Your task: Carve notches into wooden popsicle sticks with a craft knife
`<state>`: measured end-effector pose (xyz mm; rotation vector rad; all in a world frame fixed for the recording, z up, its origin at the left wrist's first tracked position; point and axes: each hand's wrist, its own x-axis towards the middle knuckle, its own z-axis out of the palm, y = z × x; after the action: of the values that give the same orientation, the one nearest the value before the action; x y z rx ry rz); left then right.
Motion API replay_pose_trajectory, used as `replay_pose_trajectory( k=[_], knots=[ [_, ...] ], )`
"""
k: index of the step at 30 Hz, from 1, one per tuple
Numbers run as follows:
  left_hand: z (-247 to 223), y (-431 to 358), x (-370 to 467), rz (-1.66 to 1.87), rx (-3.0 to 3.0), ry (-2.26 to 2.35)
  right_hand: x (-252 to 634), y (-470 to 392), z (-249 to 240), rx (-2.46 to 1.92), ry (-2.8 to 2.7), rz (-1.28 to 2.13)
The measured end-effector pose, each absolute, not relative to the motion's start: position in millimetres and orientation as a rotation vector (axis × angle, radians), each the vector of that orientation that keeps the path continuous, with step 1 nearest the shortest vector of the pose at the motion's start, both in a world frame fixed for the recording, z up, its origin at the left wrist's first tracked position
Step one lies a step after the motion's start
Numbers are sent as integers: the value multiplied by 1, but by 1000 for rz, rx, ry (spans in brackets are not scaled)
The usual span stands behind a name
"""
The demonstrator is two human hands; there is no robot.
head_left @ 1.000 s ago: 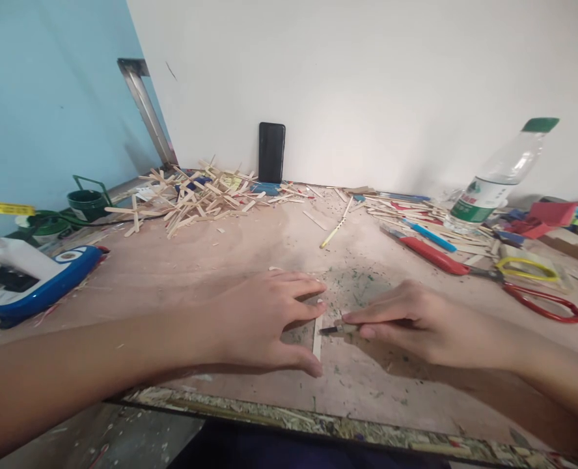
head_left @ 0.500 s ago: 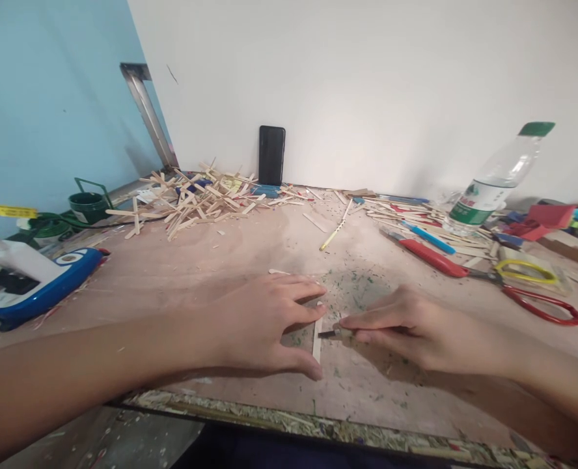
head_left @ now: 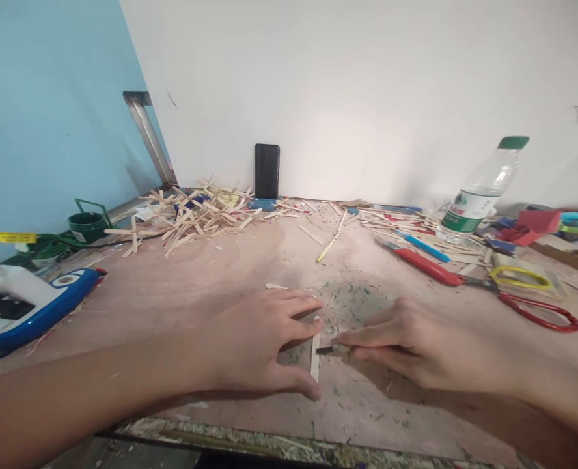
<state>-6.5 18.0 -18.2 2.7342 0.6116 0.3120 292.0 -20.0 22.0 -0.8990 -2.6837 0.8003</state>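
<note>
A pale wooden craft stick [head_left: 315, 358] lies lengthwise on the table. My left hand [head_left: 264, 345] rests spread out and open over it, index fingertip at the stick's far end and thumb by its near end. Pinched between thumb and fingers of my right hand [head_left: 406, 339] is a small craft knife [head_left: 335, 350]. Its dark blade points left and meets the stick's right edge, between my left index finger and thumb. Most of the knife's handle is hidden in my grip. Another craft stick [head_left: 275, 286] shows partly beyond my left hand.
Loose craft sticks [head_left: 206, 215] are heaped at back left, before a propped phone [head_left: 267, 170]. To the right lie red-handled scissors [head_left: 536, 309], a red knife [head_left: 430, 266] and a blue pen [head_left: 423, 247]. A water bottle [head_left: 469, 212] leans behind them. Green shavings [head_left: 352, 293] litter the tabletop.
The camera view has tilted slightly, so the scene sits lower in the picture. Both hands keep nearly the same pose, with the blade still at the stick.
</note>
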Motion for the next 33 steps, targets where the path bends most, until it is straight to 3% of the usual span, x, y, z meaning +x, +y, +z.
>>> replay_pose_trajectory(
  k=[5,11,33],
  knots=[
    [-17,18,-6,316,2729,602,291,-25,25,-936,-2771,687],
    [-13,18,-5,299,2727,602,292,-22,16,-904,-2699,823],
    [-18,18,-5,323,2739,611,290,-17,15,-810,-2662,842]
  ],
)
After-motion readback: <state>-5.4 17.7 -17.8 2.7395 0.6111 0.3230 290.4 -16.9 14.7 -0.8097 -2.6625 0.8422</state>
